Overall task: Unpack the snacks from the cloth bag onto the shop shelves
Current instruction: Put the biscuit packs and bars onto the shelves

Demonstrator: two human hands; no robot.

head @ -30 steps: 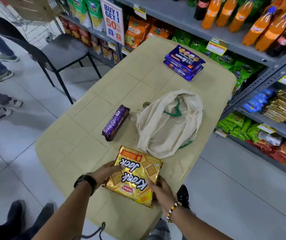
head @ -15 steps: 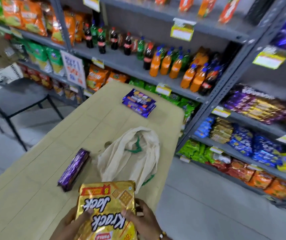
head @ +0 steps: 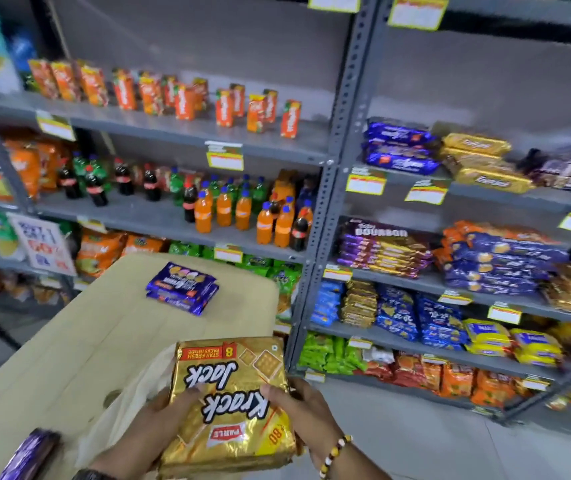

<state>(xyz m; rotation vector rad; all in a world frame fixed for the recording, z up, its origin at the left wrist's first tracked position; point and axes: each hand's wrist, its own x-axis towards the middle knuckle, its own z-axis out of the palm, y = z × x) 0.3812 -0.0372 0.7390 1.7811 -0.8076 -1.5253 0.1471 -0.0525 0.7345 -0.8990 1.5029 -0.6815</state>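
Note:
A gold Krack Jack biscuit pack is held up over the table's near right corner. My left hand grips its left edge with the thumb on the front. My right hand grips its right edge. The cream cloth bag lies on the table beneath the pack, mostly hidden by it and my left hand. The grey shop shelves stand to the right and ahead, stocked with biscuit packs.
On the beige table lie a stack of blue biscuit packs at the far end and a purple pack at the near left. Bottles and juice cartons fill the shelves behind. Grey floor lies between table and right shelves.
The pack has been lifted off the table and held higher in both hands. My view has swung up and right, towards the biscuit shelves.

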